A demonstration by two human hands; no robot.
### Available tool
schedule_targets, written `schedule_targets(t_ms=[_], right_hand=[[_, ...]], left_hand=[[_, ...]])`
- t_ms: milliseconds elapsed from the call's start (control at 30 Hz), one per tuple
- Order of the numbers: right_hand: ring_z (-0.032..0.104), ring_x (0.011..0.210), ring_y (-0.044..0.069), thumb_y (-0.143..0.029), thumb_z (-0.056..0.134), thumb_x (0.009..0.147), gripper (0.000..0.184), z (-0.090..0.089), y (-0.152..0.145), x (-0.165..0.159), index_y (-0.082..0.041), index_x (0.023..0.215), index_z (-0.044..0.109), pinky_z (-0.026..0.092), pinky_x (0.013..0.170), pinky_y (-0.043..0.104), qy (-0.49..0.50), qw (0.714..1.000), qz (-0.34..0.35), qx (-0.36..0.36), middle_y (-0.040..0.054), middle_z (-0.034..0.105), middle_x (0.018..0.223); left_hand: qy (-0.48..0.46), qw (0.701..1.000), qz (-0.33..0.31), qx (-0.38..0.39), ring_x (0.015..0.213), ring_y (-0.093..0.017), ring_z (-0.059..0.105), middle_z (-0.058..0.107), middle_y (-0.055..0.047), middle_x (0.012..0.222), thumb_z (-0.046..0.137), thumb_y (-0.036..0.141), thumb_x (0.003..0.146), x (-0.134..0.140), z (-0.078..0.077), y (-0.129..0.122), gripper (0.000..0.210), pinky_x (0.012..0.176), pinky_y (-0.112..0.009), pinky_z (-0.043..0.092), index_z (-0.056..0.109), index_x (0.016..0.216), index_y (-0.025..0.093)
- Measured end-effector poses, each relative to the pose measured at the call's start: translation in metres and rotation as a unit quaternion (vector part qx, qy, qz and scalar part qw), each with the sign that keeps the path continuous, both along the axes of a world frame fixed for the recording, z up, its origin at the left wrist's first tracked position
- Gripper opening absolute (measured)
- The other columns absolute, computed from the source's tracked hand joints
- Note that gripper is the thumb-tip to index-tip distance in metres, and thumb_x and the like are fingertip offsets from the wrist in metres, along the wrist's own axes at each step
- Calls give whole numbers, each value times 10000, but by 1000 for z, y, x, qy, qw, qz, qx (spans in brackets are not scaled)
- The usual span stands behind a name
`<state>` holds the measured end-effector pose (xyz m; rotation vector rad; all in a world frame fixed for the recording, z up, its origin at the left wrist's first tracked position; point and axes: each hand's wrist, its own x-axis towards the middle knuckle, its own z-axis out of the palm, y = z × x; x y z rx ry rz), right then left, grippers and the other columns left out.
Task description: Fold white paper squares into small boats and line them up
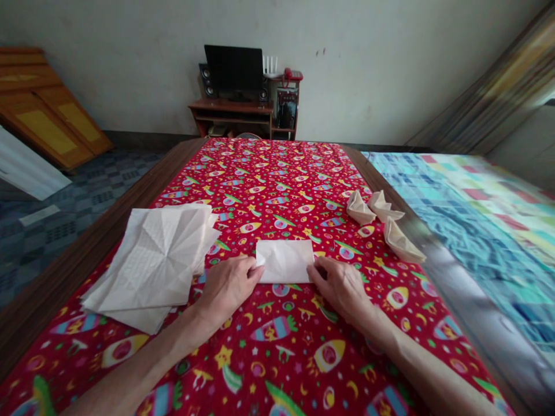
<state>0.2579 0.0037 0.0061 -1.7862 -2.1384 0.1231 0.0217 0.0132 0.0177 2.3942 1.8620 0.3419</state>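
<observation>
A small white sheet of paper, folded into a rectangle (284, 261), lies on the red patterned cloth in front of me. My left hand (232, 283) pinches its left edge between thumb and curled fingers. At the opposite edge, my right hand (340, 283) grips the paper the same way. Faint creases run across the paper's face. To the left of my left hand is a stack of creased white paper sheets (151, 254). Beyond my right hand, near the table's right side, stand three folded paper boats (403, 241).
The cloth (277, 190) covers a long table with dark wooden edges (143, 196). A bed (468, 231) with a patterned cover adjoins the right side. Against the far wall is a desk (234, 110) with a monitor (234, 69). A wooden cabinet (52, 110) stands far left.
</observation>
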Motion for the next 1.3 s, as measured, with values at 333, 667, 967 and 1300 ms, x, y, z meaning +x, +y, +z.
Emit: schedule_targets(t_ms=[333,667,967,1300], right_hand=[[492,486,100,-341,525,854,282,2,4,-1,-198,612,541,208,511,230,-5,1000,-14,-24,-18,571,529],[466,479,102,-380,516,865,299,-1,6,1,-199,631,559,207,515,239,-10,1000,-2,-15,-24,549,519],[462,477,102,-393,499,866,312,-4,7,3,-199,627,554,201,513,244,-16,1000,4,-6,-22,542,518],[494,481,107,-340,497,873,258,1,5,0,-197,671,571,242,499,238,-27,1000,3,-8,-14,579,550]], left_hand=[[-21,962,-196,189,1277,-241,436,482,-107,1367,425,195,931,11,-2,-1,366,1063,-432,362,450,1296,179],[-15,951,-304,47,1399,-226,260,358,-65,1487,379,252,964,24,-10,-12,435,1130,-460,290,381,1395,191],[-17,953,-300,45,1395,-227,270,376,-55,1478,385,256,965,23,-12,-12,427,1134,-470,273,393,1390,214],[-11,951,-305,37,1390,-227,279,366,-38,1485,388,287,967,22,-17,-9,426,1132,-462,253,385,1392,250]])
